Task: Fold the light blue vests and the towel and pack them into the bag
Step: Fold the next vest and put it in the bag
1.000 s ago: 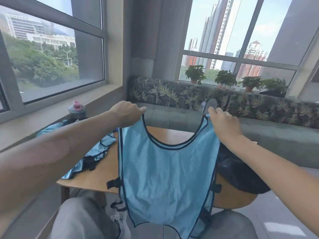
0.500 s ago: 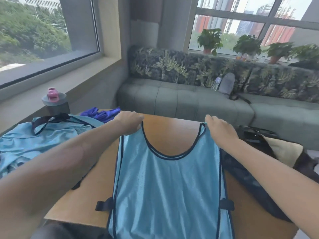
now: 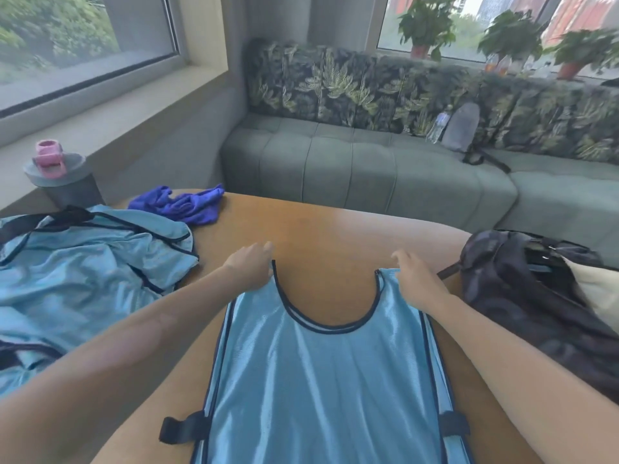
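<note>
Light blue vest (image 3: 321,390), flat on the wooden table (image 3: 335,229): left hand (image 3: 249,267) pinches its left shoulder strap with curled fingers, right hand (image 3: 417,283) grips its right strap likewise. Left of the vest, more crumpled light blue vests (image 3: 83,279); beyond those, a blue towel (image 3: 187,204) and a lidded cup (image 3: 63,182). Right of the vest, a dark bag (image 3: 522,296), unzipped.

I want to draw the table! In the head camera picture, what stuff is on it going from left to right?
Heap of light blue vests → spread light blue vest held at its shoulder straps by left hand and right hand → dark bag.
</note>
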Motion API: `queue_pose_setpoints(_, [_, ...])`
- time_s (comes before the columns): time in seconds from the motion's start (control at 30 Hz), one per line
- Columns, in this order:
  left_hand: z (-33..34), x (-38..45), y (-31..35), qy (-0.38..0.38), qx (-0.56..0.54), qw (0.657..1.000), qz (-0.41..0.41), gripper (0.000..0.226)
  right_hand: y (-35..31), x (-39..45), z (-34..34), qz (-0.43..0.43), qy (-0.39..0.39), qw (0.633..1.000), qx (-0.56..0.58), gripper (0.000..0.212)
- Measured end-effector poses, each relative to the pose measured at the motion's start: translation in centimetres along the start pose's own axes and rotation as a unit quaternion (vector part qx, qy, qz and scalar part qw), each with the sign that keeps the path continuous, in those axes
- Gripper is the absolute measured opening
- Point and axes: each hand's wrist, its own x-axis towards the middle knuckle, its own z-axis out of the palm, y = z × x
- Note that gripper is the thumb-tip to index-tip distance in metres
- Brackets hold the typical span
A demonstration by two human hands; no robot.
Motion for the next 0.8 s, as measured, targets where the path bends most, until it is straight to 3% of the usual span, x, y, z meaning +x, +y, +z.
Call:
queue_pose_setpoints(0.1, [1.2, -1.5, 0.2, 0.127, 0.005, 0.992, 0.000, 0.019, -0.4, -1.3, 0.9, 0.029, 0.052, 0.998, 0.020, 0.046])
queue_pose_setpoints(0.13, [1.9, -2.3, 0.4, 0.182, 0.005, 0.983, 0.014, 0.024, -0.7, -2.0, 1.3, 0.034, 0.058, 0.998, 0.020, 0.044])
queue_pose_setpoints(0.2, [3.6, -3.7, 0.9, 0.222, 0.021, 0.974, 0.052, 0.038, -1.3, -3.5, 2.3, 0.030, 0.034, 0.999, 0.022, 0.030])
queue_pose_setpoints(0.3, [6.1, -4.8, 1.4, 0.196, 0.048, 0.977, 0.065, 0.037, -1.6, -4.4, 4.2, 0.003, -0.008, 1.000, 0.019, 0.019])
queue_pose_setpoints(0.37, [7.3, -4.2, 1.4, 0.168, 0.052, 0.983, 0.060, 0.031, -1.3, -4.2, 5.5, -0.003, -0.025, 1.000, -0.008, 0.043])
queue_pose_setpoints(0.47, [8.3, -3.2, 1.4, 0.095, -0.018, 0.995, 0.023, 0.061, -1.6, -3.6, 6.7, 0.008, -0.034, 0.998, -0.051, 0.056])
queue_pose_setpoints(0.6, [8.0, -0.3, 1.4, 0.107, -0.031, 0.993, 0.027, 0.076, -2.2, -0.9, 7.4, 0.010, -0.013, 0.998, -0.062, 0.061])
queue_pose_setpoints(0.8, [7.1, 8.0, 1.1, 0.108, -0.022, 0.993, 0.040, 0.064, -2.8, 6.4, 7.7, 0.014, 0.018, 0.998, -0.060, 0.057])
